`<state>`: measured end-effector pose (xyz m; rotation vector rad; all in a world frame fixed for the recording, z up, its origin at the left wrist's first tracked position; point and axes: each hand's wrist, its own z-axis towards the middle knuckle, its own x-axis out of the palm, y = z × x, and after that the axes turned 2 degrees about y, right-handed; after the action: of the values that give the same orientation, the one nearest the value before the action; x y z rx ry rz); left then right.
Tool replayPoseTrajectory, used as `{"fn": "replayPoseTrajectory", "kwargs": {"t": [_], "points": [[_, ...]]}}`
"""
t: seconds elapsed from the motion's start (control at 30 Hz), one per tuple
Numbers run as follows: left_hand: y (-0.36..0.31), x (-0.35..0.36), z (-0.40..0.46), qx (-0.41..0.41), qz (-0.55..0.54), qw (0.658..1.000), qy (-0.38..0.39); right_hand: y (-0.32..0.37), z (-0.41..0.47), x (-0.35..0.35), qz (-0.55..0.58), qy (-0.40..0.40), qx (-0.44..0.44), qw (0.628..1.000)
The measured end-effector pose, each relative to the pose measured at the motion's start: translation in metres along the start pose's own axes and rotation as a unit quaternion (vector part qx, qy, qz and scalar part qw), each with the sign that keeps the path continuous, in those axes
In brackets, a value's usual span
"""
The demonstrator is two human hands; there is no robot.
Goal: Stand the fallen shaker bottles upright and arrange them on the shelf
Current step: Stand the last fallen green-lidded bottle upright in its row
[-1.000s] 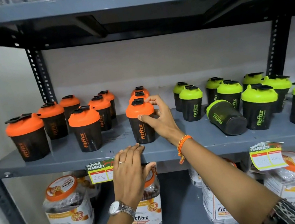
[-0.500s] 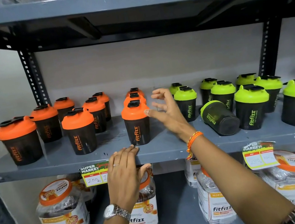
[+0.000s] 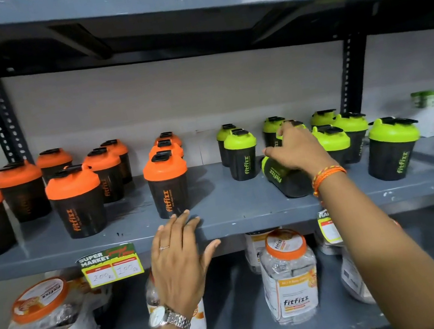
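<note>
Grey shelf [image 3: 230,199] | right hand [image 3: 299,151] clasps fallen green shaker [image 3: 280,177] | left hand [image 3: 179,261] spread

orange-lidded black shakers [image 3: 167,183], green-lidded black shakers [image 3: 242,154], grey shelf [image 3: 236,213]

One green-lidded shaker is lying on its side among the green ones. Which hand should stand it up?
Right. The right hand already rests on the fallen black shaker bottle with the green lid, while the left hand lies on the grey metal shelf edge in front of the orange-lidded shaker bottle.
</note>
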<state>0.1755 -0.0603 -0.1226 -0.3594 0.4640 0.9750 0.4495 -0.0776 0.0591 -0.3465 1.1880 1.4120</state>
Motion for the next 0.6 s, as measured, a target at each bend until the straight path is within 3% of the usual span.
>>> {"fn": "replayPoseTrajectory", "kwargs": {"t": [0.3, 0.43, 0.6], "points": [[-0.009, 0.015, -0.002, 0.050, 0.011, 0.999, 0.015, 0.006, 0.007, 0.020, -0.115, 0.062, 0.029, 0.991], [-0.006, 0.017, 0.000, 0.060, 0.018, 0.998, 0.012, 0.014, 0.014, 0.021, -0.104, 0.116, 0.039, 0.987], [-0.006, 0.016, 0.001, 0.064, 0.024, 0.998, 0.011, 0.018, 0.017, 0.018, -0.035, 0.117, 0.051, 0.991]]}}
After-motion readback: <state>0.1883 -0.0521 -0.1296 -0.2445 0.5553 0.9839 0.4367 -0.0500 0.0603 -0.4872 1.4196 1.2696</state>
